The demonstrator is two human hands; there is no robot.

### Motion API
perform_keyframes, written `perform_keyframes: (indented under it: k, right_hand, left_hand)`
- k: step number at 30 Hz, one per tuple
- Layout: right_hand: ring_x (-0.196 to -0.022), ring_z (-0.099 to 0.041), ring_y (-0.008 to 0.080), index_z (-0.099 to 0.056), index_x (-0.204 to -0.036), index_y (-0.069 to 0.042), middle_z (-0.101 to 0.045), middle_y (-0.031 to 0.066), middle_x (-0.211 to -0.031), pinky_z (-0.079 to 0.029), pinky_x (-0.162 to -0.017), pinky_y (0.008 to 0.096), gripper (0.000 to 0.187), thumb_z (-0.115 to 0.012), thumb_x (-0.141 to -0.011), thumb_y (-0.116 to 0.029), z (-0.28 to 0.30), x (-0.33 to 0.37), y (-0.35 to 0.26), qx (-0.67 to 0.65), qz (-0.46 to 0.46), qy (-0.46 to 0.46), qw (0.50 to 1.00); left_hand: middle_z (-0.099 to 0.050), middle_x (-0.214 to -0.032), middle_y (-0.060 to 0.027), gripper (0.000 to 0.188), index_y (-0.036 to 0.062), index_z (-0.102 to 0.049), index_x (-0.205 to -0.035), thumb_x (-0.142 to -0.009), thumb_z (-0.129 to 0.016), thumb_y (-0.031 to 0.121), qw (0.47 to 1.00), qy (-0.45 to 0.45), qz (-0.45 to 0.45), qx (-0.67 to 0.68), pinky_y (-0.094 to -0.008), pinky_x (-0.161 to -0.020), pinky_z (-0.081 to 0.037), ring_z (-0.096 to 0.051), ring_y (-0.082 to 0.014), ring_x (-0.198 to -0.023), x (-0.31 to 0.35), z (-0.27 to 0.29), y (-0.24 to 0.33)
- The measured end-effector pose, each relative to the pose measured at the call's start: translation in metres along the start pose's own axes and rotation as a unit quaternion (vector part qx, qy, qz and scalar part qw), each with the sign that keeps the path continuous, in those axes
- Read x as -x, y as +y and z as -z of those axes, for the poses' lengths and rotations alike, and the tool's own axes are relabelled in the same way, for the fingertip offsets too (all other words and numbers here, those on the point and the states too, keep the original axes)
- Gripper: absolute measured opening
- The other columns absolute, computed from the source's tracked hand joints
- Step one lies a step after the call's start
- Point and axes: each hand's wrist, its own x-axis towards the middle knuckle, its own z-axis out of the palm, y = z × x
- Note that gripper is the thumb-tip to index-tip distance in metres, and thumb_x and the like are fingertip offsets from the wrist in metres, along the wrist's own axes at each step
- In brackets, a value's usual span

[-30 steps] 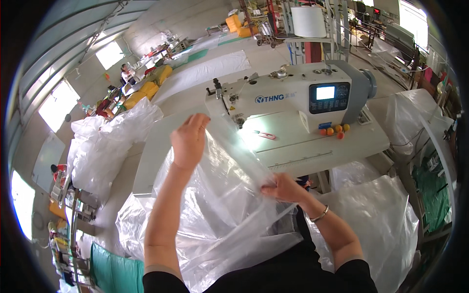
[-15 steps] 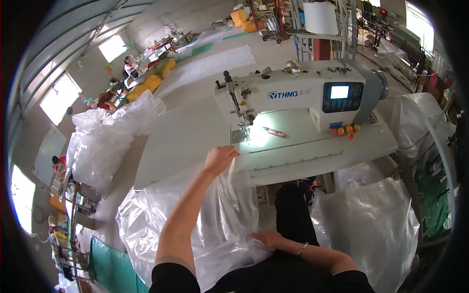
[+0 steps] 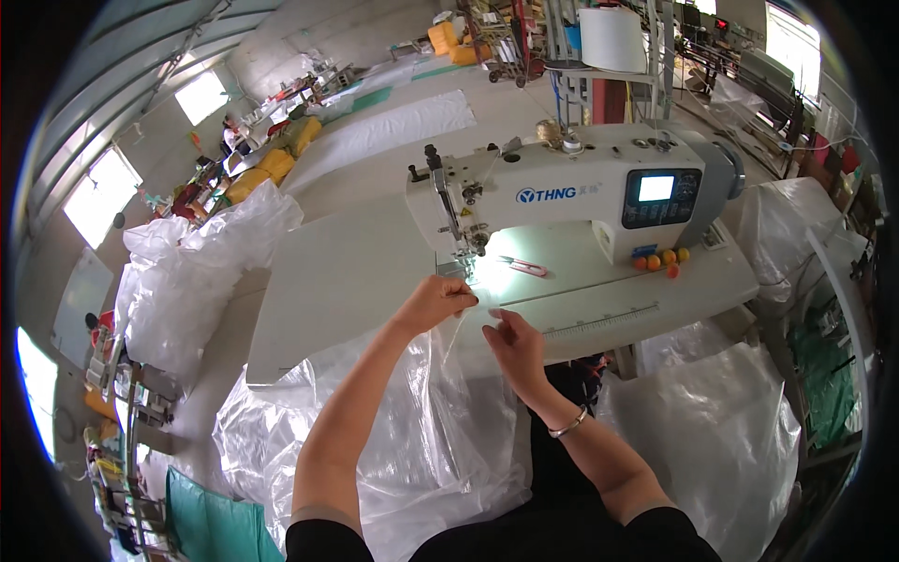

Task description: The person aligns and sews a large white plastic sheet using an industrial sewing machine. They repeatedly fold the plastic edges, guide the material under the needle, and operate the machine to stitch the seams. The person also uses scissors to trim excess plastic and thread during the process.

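A clear plastic sheet [image 3: 412, 421] hangs from the table's front edge over my lap in shiny folds. Closed in a pinch, my left hand [image 3: 438, 303] holds the sheet's upper edge just in front of the needle area. My right hand [image 3: 517, 348] is close beside it on the right, thumb and forefinger apart near the film's edge. Beyond both hands stands a white sewing machine [image 3: 552, 192], its lamp lighting the bed around the needle. A small pink-handled cutter [image 3: 524, 267] lies under the machine's arm.
More clear plastic is heaped at the left [image 3: 187, 281] and on the right [image 3: 702, 440]. Several small orange and yellow balls [image 3: 654, 262] rest by the machine's base. A large white thread cone [image 3: 613, 39] stands behind it. Far off at the left sits a person [image 3: 234, 139].
My right hand has risen from the plastic at my lap to the table edge beside my left hand. The left hand has moved slightly right, still pinching the sheet.
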Motion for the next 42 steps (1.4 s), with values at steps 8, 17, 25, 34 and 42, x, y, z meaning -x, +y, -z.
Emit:
perform_keyframes:
  k: [8, 17, 25, 34, 42]
  right_hand:
    - [-0.055, -0.057, 0.0251, -0.063, -0.115, -0.006, -0.057, 0.0096, -0.077, -0.048, -0.052, 0.0354, 0.033, -0.062, -0.081, -0.004, -0.018, -0.007, -0.010, 0.169, 0.195, 0.065, 0.964]
    - [-0.057, -0.059, 0.0297, -0.057, -0.122, -0.004, -0.057, 0.0112, -0.077, -0.047, -0.052, 0.0391, 0.042, -0.062, -0.080, -0.004, -0.007, 0.003, -0.017, 0.162, 0.121, -0.025, 0.979]
    - [-0.056, -0.058, 0.0291, -0.059, -0.114, -0.005, -0.057, 0.0091, -0.072, -0.048, -0.051, 0.0376, 0.036, -0.068, -0.079, -0.010, 0.045, 0.108, 0.023, 0.186, 0.176, -0.124, 0.959]
    - [-0.061, -0.063, 0.0312, -0.064, -0.112, -0.002, -0.063, 0.0133, -0.068, -0.049, -0.055, 0.0409, 0.028, -0.057, -0.089, -0.017, 0.000, -0.037, 0.006, 0.112, 0.066, -0.070, 0.989]
    - [-0.058, -0.064, 0.0267, -0.058, -0.121, 0.001, -0.065, 0.0119, -0.072, -0.051, -0.052, 0.0365, 0.037, -0.050, -0.087, -0.011, -0.025, -0.038, 0.017, 0.410, 0.186, -0.124, 0.884]
  left_hand:
    - [-0.054, -0.064, 0.0005, 0.023, -0.0008, -0.065, -0.081, -0.089, -0.064, 0.021, 0.998, 0.055, -0.004, -0.032, -0.0257, -0.056, -0.039, -0.044, -0.0056, -0.062, 0.003, 0.001, -0.001]
    - [-0.047, -0.064, 0.0056, 0.022, -0.0001, -0.063, -0.082, -0.093, -0.058, 0.018, 0.993, 0.075, -0.063, -0.066, -0.0235, -0.052, -0.033, -0.038, -0.0035, -0.060, 0.005, -0.005, -0.005]
    - [-0.048, -0.064, 0.0036, 0.019, 0.0007, -0.064, -0.085, -0.092, -0.058, 0.017, 0.999, 0.032, 0.013, -0.029, -0.0242, -0.055, -0.035, -0.042, -0.0061, -0.060, -0.016, -0.002, -0.025]
    - [-0.047, -0.065, 0.0054, 0.019, 0.0021, -0.062, -0.083, -0.094, -0.057, 0.017, 0.994, -0.003, 0.050, 0.096, -0.0206, -0.054, -0.032, -0.040, -0.0030, -0.059, -0.019, -0.002, -0.017]
    - [-0.051, -0.061, 0.0031, 0.031, 0.0021, -0.063, -0.076, -0.093, -0.057, 0.028, 0.989, 0.030, 0.144, 0.009, -0.0236, -0.048, -0.032, -0.040, -0.0038, -0.053, -0.024, -0.006, -0.035]
